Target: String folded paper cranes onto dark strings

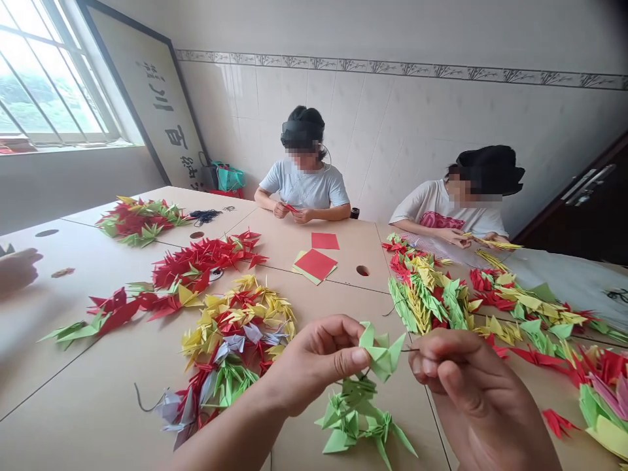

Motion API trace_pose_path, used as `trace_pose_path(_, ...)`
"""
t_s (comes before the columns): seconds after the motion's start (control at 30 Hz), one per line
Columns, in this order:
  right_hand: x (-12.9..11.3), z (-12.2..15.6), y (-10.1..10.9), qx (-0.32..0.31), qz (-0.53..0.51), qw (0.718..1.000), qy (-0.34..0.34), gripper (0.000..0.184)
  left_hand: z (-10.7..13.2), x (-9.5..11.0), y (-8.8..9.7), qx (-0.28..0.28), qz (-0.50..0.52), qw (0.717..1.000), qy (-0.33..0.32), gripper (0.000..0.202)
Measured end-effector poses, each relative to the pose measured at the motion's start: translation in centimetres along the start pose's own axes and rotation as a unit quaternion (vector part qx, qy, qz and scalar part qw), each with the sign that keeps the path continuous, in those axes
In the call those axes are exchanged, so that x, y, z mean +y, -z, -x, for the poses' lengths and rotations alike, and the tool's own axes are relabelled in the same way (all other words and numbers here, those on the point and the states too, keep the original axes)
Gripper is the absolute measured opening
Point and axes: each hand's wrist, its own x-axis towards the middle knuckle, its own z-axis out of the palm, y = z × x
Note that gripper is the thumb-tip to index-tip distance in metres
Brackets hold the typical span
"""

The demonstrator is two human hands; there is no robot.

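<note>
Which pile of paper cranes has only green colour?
The light-green paper cranes below the left hand and right hand; every other pile mixes in red or yellow.

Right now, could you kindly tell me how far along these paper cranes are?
Done: strings of red, yellow and green paper cranes lie heaped on the table. In hand: the left hand pinches a green crane above a green string, the right hand a thin thread. Left: flat red paper squares.

Green origami crane (pixel 381 350), strung on dark thread (pixel 409 349), held above piled green cranes (pixel 354 415)
</note>
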Motion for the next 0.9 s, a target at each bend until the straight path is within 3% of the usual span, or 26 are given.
trace_pose_path(0.2,0.0,0.6,-0.6,0.037,0.092,0.995,0.001,0.016,0.5,0.4,-0.6,0.013,-0.064,0.996,-0.055,0.029)
trace_pose_path(0.33,0.4,0.7,-0.6,-0.016,0.181,0.982,-0.047,0.036,0.8,0.2,-0.7,0.034,-0.102,0.988,-0.112,0.025)
trace_pose_path(0.4,0.7,0.5,-0.7,-0.050,0.229,0.970,-0.065,0.045,1.0,-0.1,-0.6,0.054,-0.176,0.971,-0.154,0.022)
trace_pose_path(0.5,1.0,0.1,-1.2,-0.080,0.276,0.955,-0.078,0.036,1.2,-0.5,-0.5,0.074,-0.320,0.921,-0.208,0.018)
trace_pose_path(0.63,1.2,-0.2,-2.2,-0.048,0.307,0.950,-0.039,0.029,1.1,-0.7,-0.5,0.073,-0.409,0.890,-0.186,0.019)
trace_pose_path(0.73,1.3,-0.2,-2.6,0.000,0.310,0.950,-0.027,0.035,1.0,-0.4,-0.5,0.075,-0.406,0.899,-0.147,0.020)
trace_pose_path(0.9,1.2,-0.4,-2.7,0.035,0.220,0.974,-0.048,0.038,0.6,0.4,-0.3,0.022,-0.271,0.958,-0.085,0.037)
